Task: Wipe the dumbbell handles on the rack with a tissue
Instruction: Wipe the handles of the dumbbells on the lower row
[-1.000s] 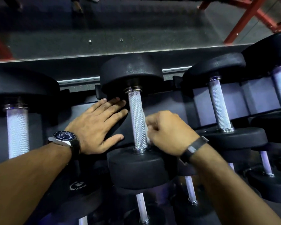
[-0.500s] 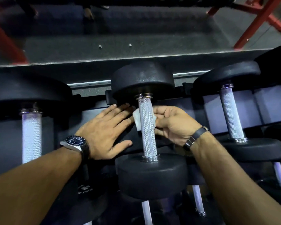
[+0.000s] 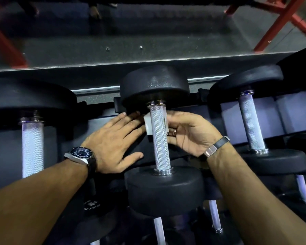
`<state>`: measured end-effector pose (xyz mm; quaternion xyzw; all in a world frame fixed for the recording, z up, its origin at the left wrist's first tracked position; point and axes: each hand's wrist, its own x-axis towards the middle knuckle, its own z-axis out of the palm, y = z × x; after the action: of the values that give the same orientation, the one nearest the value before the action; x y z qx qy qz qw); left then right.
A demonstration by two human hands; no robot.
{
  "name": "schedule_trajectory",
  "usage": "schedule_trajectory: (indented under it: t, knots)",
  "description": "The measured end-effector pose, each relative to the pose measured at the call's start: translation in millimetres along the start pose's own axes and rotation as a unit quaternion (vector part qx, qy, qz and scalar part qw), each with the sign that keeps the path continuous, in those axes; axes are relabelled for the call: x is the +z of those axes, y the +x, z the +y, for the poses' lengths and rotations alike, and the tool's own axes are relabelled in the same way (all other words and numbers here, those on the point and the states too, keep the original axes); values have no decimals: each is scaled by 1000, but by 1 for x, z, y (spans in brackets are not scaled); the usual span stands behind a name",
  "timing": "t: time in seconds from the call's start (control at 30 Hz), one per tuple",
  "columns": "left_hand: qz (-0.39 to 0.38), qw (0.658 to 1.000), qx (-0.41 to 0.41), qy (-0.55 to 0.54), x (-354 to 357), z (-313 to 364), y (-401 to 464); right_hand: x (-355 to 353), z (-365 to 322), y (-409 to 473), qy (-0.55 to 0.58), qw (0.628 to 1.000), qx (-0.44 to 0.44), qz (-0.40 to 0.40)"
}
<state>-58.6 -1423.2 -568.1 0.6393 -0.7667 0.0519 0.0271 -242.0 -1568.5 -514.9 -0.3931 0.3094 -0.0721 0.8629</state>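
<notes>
On the rack's upper row, middle dumbbell — right hand reaches behind its knurled handle, fingers curled, pressing a white tissue round the handle's upper part (tissue edges show on both sides). Left hand lies flat, fingers straight, on the dark rack just left of the handle — holding nothing.

A white tissue wraps behind the upper part of the knurled silver dumbbell handle on the rack.
</notes>
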Motion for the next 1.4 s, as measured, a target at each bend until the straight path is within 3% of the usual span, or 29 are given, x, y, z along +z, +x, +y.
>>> schedule_trajectory:
  t: [0.13, 0.33, 0.47, 0.6, 0.7, 0.83, 0.93, 1.07, 1.2, 1.3, 1.4]
  knots:
    - [6, 1000, 1, 1, 0, 0, 0, 4, 11, 1, 11, 999, 39, 11]
    - [12, 1000, 5, 0, 1, 0, 1, -3, 16, 4, 25, 999, -19, 40]
    - [21, 1000, 11, -8, 1, 0, 0, -7, 14, -1, -58, 998, 22, -10]
    - [19, 1000, 10, -3, 2, -1, 1, -9, 19, -1, -25, 1000, -15, 12]
    - [19, 1000, 10, -7, 2, -1, 1, -7, 18, -5, -82, 996, 14, -25]
    - [19, 1000, 7, -6, 1, 0, 1, -14, 14, -4, -16, 999, -35, 30]
    - [22, 1000, 8, -8, 1, 0, 1, -12, 18, -6, -101, 995, 11, -21]
    - [17, 1000, 7, -8, 1, -1, 0, -18, 23, -6, -46, 999, -14, 12]
    - [10, 1000, 6, -10, 2, -1, 0, -17, 24, -12, -134, 988, 50, -62]
    - [16, 1000, 6, -7, 1, -1, 1, -19, 23, -8, -71, 997, 0, 2]
    - [14, 1000, 5, -8, 2, -1, 1, -16, 27, -9, -144, 986, 56, -63]
